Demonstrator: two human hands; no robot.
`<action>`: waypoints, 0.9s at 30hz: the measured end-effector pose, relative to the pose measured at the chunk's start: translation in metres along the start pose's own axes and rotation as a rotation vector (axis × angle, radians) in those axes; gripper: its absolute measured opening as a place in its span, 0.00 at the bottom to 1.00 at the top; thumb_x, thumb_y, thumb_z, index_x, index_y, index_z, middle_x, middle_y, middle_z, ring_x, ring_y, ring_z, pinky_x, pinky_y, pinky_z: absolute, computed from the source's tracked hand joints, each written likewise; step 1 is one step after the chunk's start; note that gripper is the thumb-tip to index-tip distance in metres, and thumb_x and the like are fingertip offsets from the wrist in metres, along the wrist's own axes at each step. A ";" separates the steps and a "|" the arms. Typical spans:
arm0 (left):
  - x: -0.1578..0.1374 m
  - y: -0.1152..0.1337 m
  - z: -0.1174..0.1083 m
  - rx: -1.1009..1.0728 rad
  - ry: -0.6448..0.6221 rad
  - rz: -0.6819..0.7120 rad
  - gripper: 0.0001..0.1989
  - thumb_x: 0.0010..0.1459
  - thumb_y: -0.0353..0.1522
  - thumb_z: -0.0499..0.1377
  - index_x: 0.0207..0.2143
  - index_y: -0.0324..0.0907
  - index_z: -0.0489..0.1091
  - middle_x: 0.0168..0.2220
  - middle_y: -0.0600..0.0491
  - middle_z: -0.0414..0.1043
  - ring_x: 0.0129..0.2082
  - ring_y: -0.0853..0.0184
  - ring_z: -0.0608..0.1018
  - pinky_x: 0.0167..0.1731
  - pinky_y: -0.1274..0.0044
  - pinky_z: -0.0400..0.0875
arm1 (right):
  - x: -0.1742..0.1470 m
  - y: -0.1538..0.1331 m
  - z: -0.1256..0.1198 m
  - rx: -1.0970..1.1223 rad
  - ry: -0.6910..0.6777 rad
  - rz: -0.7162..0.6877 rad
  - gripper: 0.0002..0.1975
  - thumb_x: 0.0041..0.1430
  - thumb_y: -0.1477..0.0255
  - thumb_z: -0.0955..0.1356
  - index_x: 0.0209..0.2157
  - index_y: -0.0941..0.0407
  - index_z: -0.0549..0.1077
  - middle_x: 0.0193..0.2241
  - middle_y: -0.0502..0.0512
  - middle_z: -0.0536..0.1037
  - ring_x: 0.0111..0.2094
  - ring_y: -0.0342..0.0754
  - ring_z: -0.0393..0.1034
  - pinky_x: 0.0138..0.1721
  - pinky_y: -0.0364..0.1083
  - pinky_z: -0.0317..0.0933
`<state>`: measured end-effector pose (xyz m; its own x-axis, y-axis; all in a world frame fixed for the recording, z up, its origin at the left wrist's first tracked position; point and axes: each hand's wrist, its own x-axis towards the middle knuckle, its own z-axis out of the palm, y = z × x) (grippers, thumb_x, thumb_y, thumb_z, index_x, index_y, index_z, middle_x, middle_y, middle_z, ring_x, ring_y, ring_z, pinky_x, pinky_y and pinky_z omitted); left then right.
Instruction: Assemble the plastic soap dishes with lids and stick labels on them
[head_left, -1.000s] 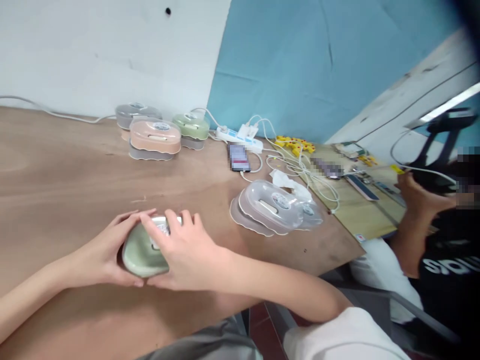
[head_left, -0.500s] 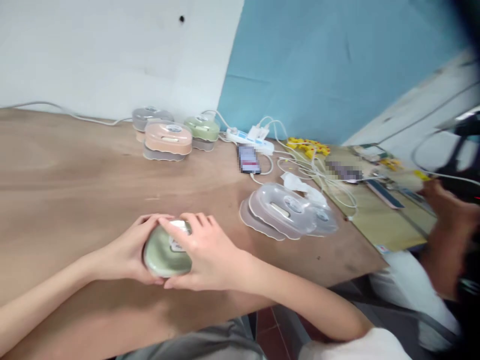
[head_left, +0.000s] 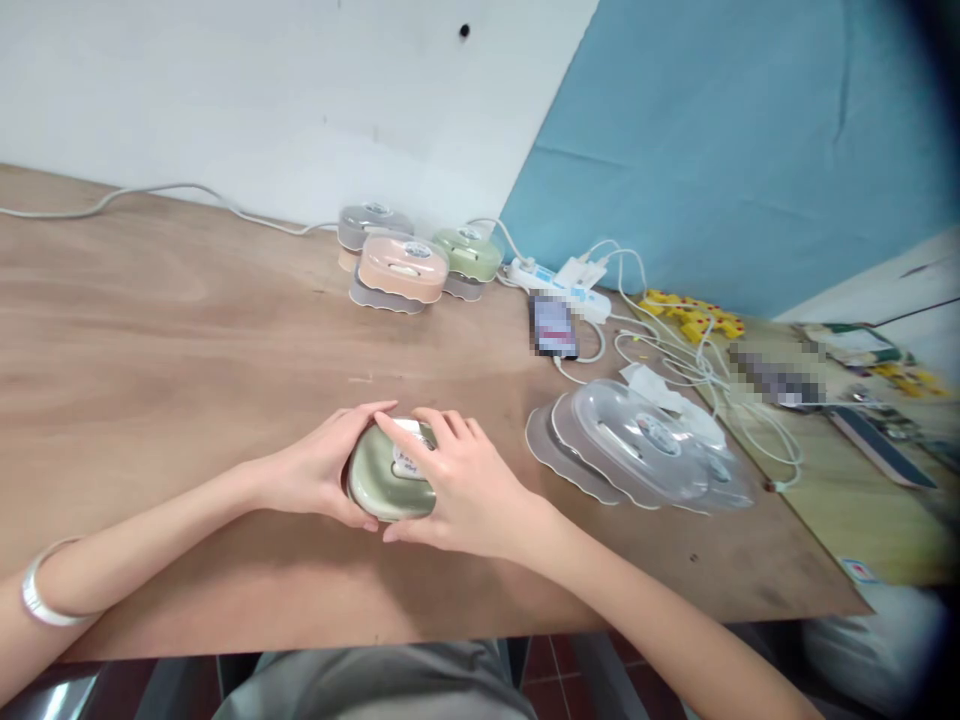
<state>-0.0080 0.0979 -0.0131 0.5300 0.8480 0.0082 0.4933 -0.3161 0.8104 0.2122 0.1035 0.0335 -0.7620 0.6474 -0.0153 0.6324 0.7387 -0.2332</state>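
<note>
Between my two hands is a green oval container [head_left: 386, 485] with a glossy lid and a pale label on top. My left hand [head_left: 322, 465] is curled around its left side, thumb toward the near edge. My right hand [head_left: 469, 485] grips the right side, its fingers at the far rim and partly over the label. The container is low over the wooden table [head_left: 187, 400]; whether it touches the surface I cannot tell. To the right of my right hand lie clear plastic lids on grey wavy-edged pieces [head_left: 637, 440], overlapping each other.
At the back stand similar containers: a peach one [head_left: 403, 270], a green one [head_left: 466, 250] and a grey one [head_left: 373, 225]. A power strip [head_left: 559, 288], a phone [head_left: 553, 328] and tangled white cables [head_left: 675, 360] lie to their right. Yellow pieces [head_left: 694, 315] sit by the blue wall.
The view has swung left, so the whole scene sits further right. Both hands keep hold of the green container. The person at the right edge is now mostly out of view.
</note>
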 end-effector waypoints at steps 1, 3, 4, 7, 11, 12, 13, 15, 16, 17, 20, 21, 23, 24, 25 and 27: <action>0.000 0.001 0.000 0.018 -0.001 -0.004 0.56 0.37 0.45 0.73 0.64 0.45 0.47 0.64 0.39 0.53 0.63 0.43 0.60 0.57 0.53 0.61 | -0.002 -0.001 0.001 -0.004 0.010 0.006 0.55 0.44 0.49 0.75 0.67 0.54 0.50 0.55 0.69 0.65 0.50 0.63 0.62 0.49 0.61 0.59; 0.000 0.001 0.001 0.053 -0.004 0.016 0.54 0.37 0.45 0.72 0.63 0.44 0.49 0.64 0.39 0.54 0.62 0.43 0.60 0.57 0.53 0.60 | -0.006 -0.003 0.003 -0.015 0.018 0.017 0.56 0.43 0.50 0.75 0.67 0.53 0.50 0.56 0.69 0.64 0.51 0.64 0.61 0.49 0.61 0.59; 0.000 0.001 0.001 0.069 -0.009 0.036 0.53 0.37 0.45 0.72 0.62 0.44 0.51 0.64 0.40 0.55 0.62 0.44 0.61 0.58 0.53 0.59 | -0.008 -0.004 0.003 -0.020 0.018 0.021 0.56 0.43 0.50 0.75 0.68 0.53 0.50 0.56 0.69 0.64 0.51 0.64 0.61 0.49 0.62 0.59; 0.000 -0.001 0.002 0.087 -0.007 0.085 0.51 0.38 0.47 0.72 0.61 0.45 0.53 0.63 0.41 0.57 0.61 0.45 0.63 0.58 0.55 0.60 | -0.008 -0.003 0.004 -0.031 0.020 0.018 0.55 0.45 0.49 0.74 0.68 0.53 0.49 0.55 0.68 0.64 0.49 0.64 0.62 0.48 0.62 0.60; 0.001 -0.010 0.004 0.153 0.091 0.104 0.52 0.48 0.47 0.67 0.66 0.44 0.40 0.66 0.38 0.48 0.64 0.47 0.58 0.60 0.55 0.59 | 0.010 0.014 0.003 -0.050 0.037 -0.019 0.52 0.48 0.46 0.71 0.68 0.53 0.50 0.56 0.67 0.65 0.50 0.63 0.63 0.48 0.61 0.61; 0.001 -0.013 0.004 0.185 0.139 0.105 0.51 0.53 0.46 0.64 0.67 0.43 0.36 0.67 0.36 0.44 0.66 0.46 0.55 0.61 0.54 0.56 | 0.017 0.020 0.002 -0.080 0.057 -0.020 0.51 0.48 0.46 0.71 0.67 0.52 0.51 0.58 0.67 0.64 0.52 0.64 0.62 0.50 0.62 0.60; 0.002 -0.016 0.003 0.224 0.194 0.096 0.48 0.57 0.45 0.60 0.67 0.41 0.33 0.67 0.34 0.41 0.67 0.46 0.51 0.62 0.52 0.53 | 0.026 0.026 0.000 -0.132 0.090 -0.009 0.49 0.49 0.46 0.71 0.67 0.50 0.52 0.59 0.67 0.63 0.56 0.66 0.59 0.52 0.64 0.57; 0.003 -0.021 0.001 0.316 0.290 0.044 0.44 0.62 0.44 0.55 0.68 0.38 0.30 0.67 0.31 0.39 0.68 0.44 0.49 0.61 0.49 0.51 | 0.041 0.032 -0.006 -0.287 0.197 0.036 0.47 0.51 0.51 0.72 0.67 0.49 0.51 0.64 0.67 0.57 0.63 0.69 0.50 0.57 0.71 0.48; 0.004 -0.023 0.000 0.369 0.322 0.012 0.43 0.63 0.44 0.53 0.68 0.37 0.31 0.67 0.31 0.39 0.67 0.43 0.49 0.61 0.49 0.52 | 0.046 0.032 -0.010 -0.365 0.264 0.062 0.47 0.52 0.54 0.73 0.67 0.50 0.50 0.65 0.68 0.54 0.65 0.69 0.45 0.58 0.73 0.42; 0.004 -0.026 -0.001 0.421 0.342 -0.017 0.42 0.63 0.45 0.52 0.68 0.37 0.32 0.68 0.31 0.40 0.67 0.43 0.51 0.60 0.49 0.54 | 0.048 0.031 -0.014 -0.428 0.335 0.082 0.47 0.53 0.56 0.73 0.67 0.51 0.48 0.66 0.69 0.51 0.67 0.69 0.41 0.59 0.74 0.38; 0.002 -0.035 -0.002 0.544 0.300 -0.020 0.36 0.65 0.46 0.49 0.68 0.38 0.42 0.68 0.35 0.46 0.66 0.46 0.55 0.61 0.52 0.54 | 0.033 0.022 -0.025 -0.511 0.502 0.107 0.41 0.60 0.58 0.68 0.68 0.54 0.46 0.67 0.70 0.49 0.68 0.66 0.38 0.62 0.71 0.36; 0.002 -0.037 -0.002 0.576 0.274 -0.002 0.33 0.65 0.45 0.48 0.67 0.39 0.46 0.68 0.38 0.49 0.66 0.47 0.56 0.62 0.53 0.53 | 0.021 0.021 -0.029 -0.517 0.534 0.126 0.37 0.63 0.59 0.66 0.67 0.53 0.47 0.67 0.68 0.50 0.68 0.65 0.39 0.63 0.71 0.37; 0.002 -0.042 -0.001 0.625 0.243 0.036 0.30 0.66 0.44 0.47 0.67 0.41 0.50 0.67 0.42 0.53 0.67 0.50 0.57 0.64 0.54 0.50 | -0.013 0.028 -0.038 -0.488 0.588 0.219 0.33 0.64 0.63 0.66 0.66 0.49 0.50 0.66 0.66 0.52 0.67 0.65 0.43 0.62 0.70 0.41; 0.002 -0.043 -0.001 0.639 0.243 0.048 0.30 0.67 0.44 0.47 0.67 0.41 0.51 0.67 0.43 0.54 0.67 0.51 0.57 0.64 0.54 0.50 | -0.033 0.037 -0.043 -0.444 0.616 0.283 0.33 0.63 0.62 0.66 0.66 0.48 0.50 0.65 0.66 0.53 0.67 0.66 0.45 0.61 0.70 0.45; 0.002 -0.044 -0.001 0.645 0.250 0.055 0.30 0.67 0.44 0.46 0.67 0.41 0.51 0.67 0.44 0.53 0.67 0.51 0.57 0.64 0.55 0.50 | -0.055 0.048 -0.049 -0.395 0.643 0.337 0.34 0.62 0.60 0.67 0.65 0.47 0.51 0.65 0.65 0.54 0.66 0.67 0.46 0.60 0.69 0.48; 0.002 -0.045 -0.001 0.648 0.259 0.063 0.30 0.66 0.44 0.46 0.67 0.40 0.51 0.67 0.44 0.54 0.67 0.51 0.57 0.64 0.55 0.51 | -0.098 0.076 -0.057 -0.311 0.676 0.466 0.38 0.58 0.55 0.68 0.65 0.46 0.51 0.63 0.65 0.56 0.65 0.68 0.51 0.59 0.68 0.52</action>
<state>-0.0295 0.1145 -0.0492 0.4291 0.8685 0.2479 0.8219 -0.4893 0.2916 0.3429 0.1065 0.0725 -0.2335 0.7954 0.5592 0.9429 0.3257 -0.0695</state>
